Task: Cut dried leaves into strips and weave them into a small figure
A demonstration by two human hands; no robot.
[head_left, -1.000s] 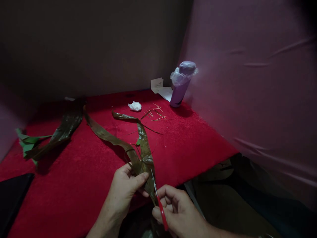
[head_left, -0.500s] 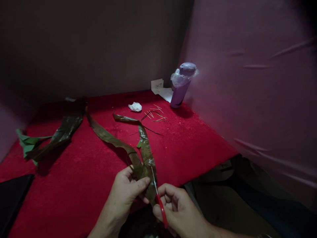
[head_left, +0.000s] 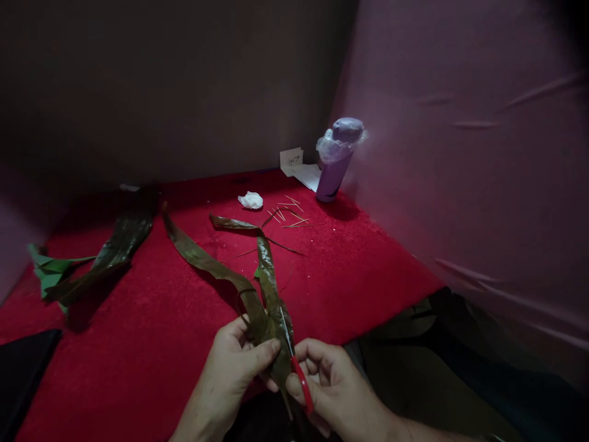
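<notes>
My left hand (head_left: 243, 362) pinches a long dark green leaf (head_left: 271, 288) between thumb and fingers near the table's front edge. The leaf splits into two strips that stretch away over the red cloth. My right hand (head_left: 331, 380) is closed on the red handle of a pair of scissors (head_left: 301, 380). Their blade lies along the leaf's right-hand strip, just beyond my left thumb. Part of the handle is hidden by my right fingers, and the leaf's lower end hangs below the hands.
Several toothpicks (head_left: 294, 222) and a crumpled white tissue (head_left: 251, 200) lie further back on the red cloth (head_left: 368, 276). A purple tumbler (head_left: 334, 175) stands at the back right by white papers (head_left: 307, 176). More leaves (head_left: 119, 239) lie left, above a black object (head_left: 27, 374).
The hands have hardly moved. Around the scissors the leaf has shifted slightly, and its right strip is turned a little differently. The scissors stay against it.
</notes>
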